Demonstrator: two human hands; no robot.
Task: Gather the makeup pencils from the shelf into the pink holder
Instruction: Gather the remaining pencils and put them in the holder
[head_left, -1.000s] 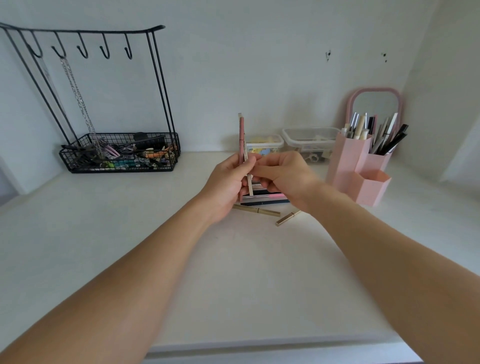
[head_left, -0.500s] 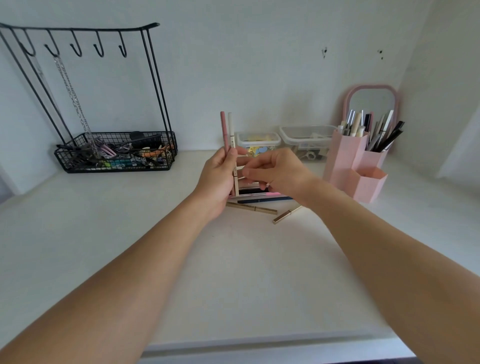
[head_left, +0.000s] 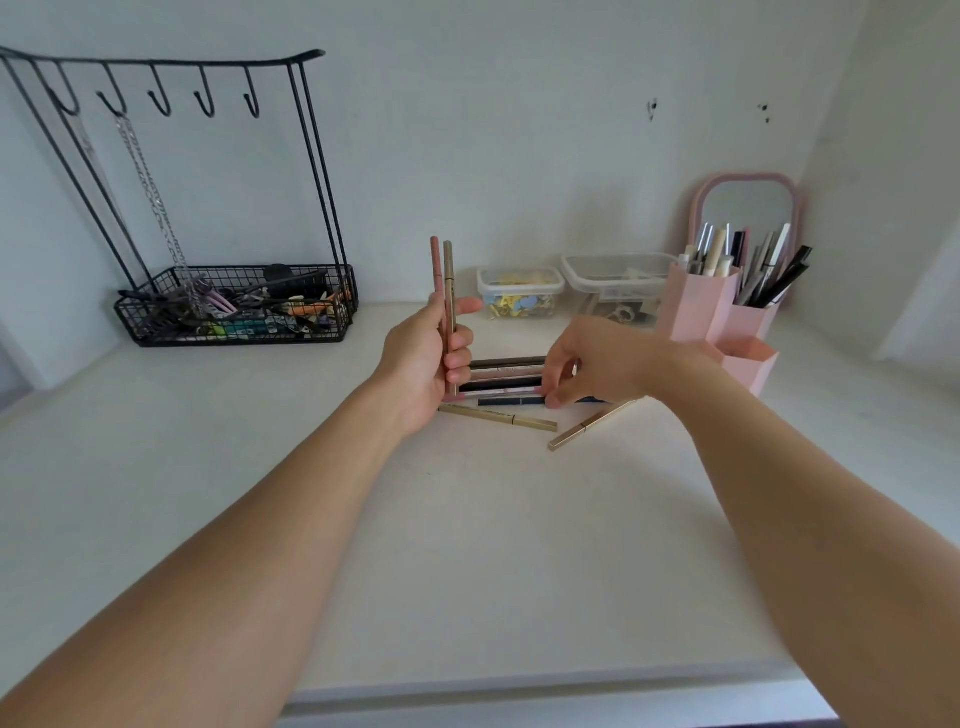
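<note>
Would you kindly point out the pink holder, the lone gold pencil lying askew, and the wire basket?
pink holder (head_left: 696, 306), head view, front wall of the tallest compartment.
gold pencil (head_left: 592, 425), head view, mid-shaft.
wire basket (head_left: 234, 332), head view, front mesh wall.

No readable text, label, brand, number or sign is showing anywhere; any printing on the makeup pencils (head_left: 506, 385) is appearing too small and blurred to read.

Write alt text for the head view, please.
The left hand holds two pencils upright while the right hand reaches into a row of pencils on the white shelf; a pink holder stands at right.
</note>
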